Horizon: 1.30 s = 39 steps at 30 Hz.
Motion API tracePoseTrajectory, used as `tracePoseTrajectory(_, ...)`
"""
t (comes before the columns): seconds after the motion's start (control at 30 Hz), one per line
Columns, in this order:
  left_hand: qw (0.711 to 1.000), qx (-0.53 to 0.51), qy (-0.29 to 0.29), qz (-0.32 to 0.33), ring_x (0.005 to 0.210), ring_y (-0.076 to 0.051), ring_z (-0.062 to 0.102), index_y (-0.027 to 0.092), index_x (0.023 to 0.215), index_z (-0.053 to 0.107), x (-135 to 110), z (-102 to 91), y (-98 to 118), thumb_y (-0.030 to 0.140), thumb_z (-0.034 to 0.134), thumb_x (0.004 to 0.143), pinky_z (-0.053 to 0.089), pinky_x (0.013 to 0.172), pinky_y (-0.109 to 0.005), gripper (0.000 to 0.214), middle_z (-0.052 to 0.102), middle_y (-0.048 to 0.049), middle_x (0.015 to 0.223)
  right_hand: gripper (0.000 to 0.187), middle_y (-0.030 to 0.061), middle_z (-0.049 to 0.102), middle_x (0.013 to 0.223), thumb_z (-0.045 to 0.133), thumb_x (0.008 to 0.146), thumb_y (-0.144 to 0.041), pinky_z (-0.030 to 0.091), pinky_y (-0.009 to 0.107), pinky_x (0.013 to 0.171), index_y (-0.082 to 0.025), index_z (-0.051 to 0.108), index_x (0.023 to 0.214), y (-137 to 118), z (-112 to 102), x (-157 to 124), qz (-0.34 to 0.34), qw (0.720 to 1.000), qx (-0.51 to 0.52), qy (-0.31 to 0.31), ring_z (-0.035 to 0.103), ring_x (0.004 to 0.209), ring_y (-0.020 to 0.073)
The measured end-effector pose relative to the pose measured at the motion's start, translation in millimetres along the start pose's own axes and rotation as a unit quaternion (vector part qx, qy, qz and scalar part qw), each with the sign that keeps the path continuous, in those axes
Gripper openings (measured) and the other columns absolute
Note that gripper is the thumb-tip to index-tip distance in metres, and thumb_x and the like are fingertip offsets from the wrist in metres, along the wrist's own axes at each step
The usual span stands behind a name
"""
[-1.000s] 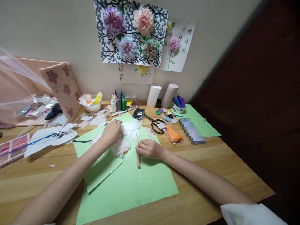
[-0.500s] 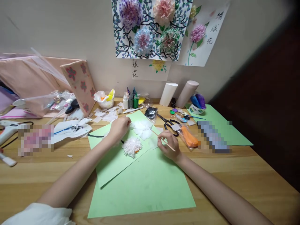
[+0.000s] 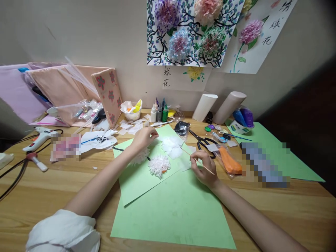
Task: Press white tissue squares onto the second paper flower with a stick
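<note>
My right hand (image 3: 206,166) grips a thin wooden stick (image 3: 210,170), its far tip resting near a loose pile of white tissue paper pieces (image 3: 172,146). At the pile's left edge is my left hand (image 3: 144,139), thumb and fingers pinched together; whatever is between them is too small to make out. Below the pile a white paper flower (image 3: 159,166) with an orange spot lies on the upper green sheet (image 3: 141,187). A second white flower (image 3: 141,157) is partly covered by my left wrist. Under all this lies a larger green sheet (image 3: 173,217).
Black-handled scissors (image 3: 201,141) and a bag of orange clay (image 3: 228,161) lie right of the papers. Paint bottles (image 3: 159,113) and a bowl (image 3: 131,109) stand along the wall. A glue gun (image 3: 39,138) with its cable is at the left.
The view has turned left, so everything sits further right. My hands stay at the tissue pile, with the stick still in my right hand.
</note>
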<state>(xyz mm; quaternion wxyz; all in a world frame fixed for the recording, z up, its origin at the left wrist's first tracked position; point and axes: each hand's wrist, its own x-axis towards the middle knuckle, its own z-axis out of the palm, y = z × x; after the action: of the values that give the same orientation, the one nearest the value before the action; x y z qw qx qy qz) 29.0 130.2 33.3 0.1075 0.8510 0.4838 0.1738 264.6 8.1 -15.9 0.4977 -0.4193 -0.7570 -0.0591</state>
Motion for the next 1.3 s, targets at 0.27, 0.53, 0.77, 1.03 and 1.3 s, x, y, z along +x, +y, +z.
tracePoseTrajectory(0.27,0.991,0.076,-0.028,0.107,0.097,-0.024,0.054,0.018,0.093,0.066,-2,-0.1,-1,0.028,0.066,0.075,0.041,0.082,-0.036,0.020,0.063,-0.0071,0.100,0.018,0.0002,0.053,0.072,0.049,0.079,-0.008,0.045,0.027,0.057,-0.021,0.046,0.090,-3,2,1,0.004,1.000,0.016,-0.011,0.053,0.063,0.0146)
tracePoseTrajectory(0.53,0.992,0.086,0.005,0.092,0.099,-0.023,0.053,0.016,0.085,0.066,0,-3.8,4,0.019,0.050,0.084,0.039,0.086,-0.037,0.017,0.063,-0.0080,0.102,0.019,0.0005,0.054,0.072,0.048,0.079,-0.008,0.045,0.029,0.057,-0.021,0.047,0.091,-3,0,0,-0.001,1.000,0.022,-0.015,0.054,0.065,0.0160)
tracePoseTrajectory(0.77,0.949,-0.167,-0.223,0.150,0.101,-0.016,0.056,0.023,0.083,0.069,-20,-45.3,37,0.034,0.060,0.080,0.042,0.089,-0.028,0.015,0.062,-0.0006,0.108,0.018,0.0012,0.054,0.074,0.044,0.083,-0.008,0.046,0.032,0.065,-0.021,0.048,0.095,1,-1,-4,0.024,0.998,0.064,-0.015,0.055,0.068,0.0167)
tracePoseTrajectory(1.03,0.941,-0.081,-0.236,0.228,0.108,-0.022,0.048,0.023,0.074,0.073,-37,-24.0,65,0.020,0.064,0.073,0.041,0.090,-0.033,0.009,0.062,-0.0032,0.111,0.016,0.0016,0.054,0.071,0.037,0.085,-0.012,0.047,0.033,0.060,-0.023,0.048,0.090,-13,-9,-14,0.016,0.979,0.197,0.040,0.054,0.068,0.0175)
tracePoseTrajectory(1.3,0.948,-0.050,-0.192,0.247,0.108,-0.023,0.047,0.021,0.068,0.072,-36,-11.3,59,0.018,0.063,0.071,0.041,0.090,-0.033,0.010,0.063,-0.0049,0.106,0.024,0.0025,0.057,0.074,0.041,0.080,-0.007,0.047,0.027,0.056,-0.022,0.048,0.097,-26,-5,-7,-0.093,0.971,0.166,-0.143,0.055,0.067,0.0161)
